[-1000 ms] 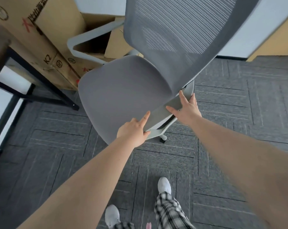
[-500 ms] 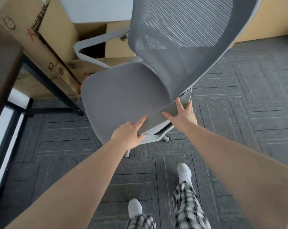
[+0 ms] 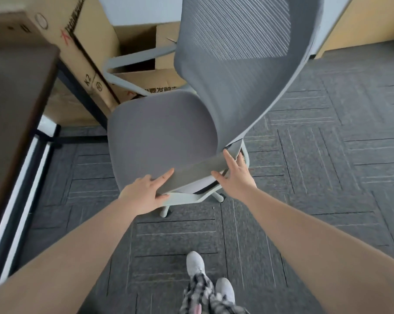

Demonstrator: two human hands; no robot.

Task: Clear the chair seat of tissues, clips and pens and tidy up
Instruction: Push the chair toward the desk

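Observation:
A grey office chair stands in front of me, its fabric seat (image 3: 159,137) bare with no tissues, clips or pens on it. Its mesh backrest (image 3: 236,60) rises at the upper right. My left hand (image 3: 144,191) grips the seat's near edge, fingers on top and thumb beneath. My right hand (image 3: 235,175) presses flat, fingers spread, against the side of the seat edge close to the base of the backrest.
Cardboard boxes (image 3: 82,48) are stacked behind the chair, one of them open. A dark desk (image 3: 12,105) with black legs fills the left side. A pale armrest (image 3: 132,60) juts toward the boxes. Grey carpet tiles cover the floor; my feet (image 3: 196,266) stand below.
The chair has slid left and nearer to the desk and boxes, with both hands still on the seat edge. My feet have stepped along.

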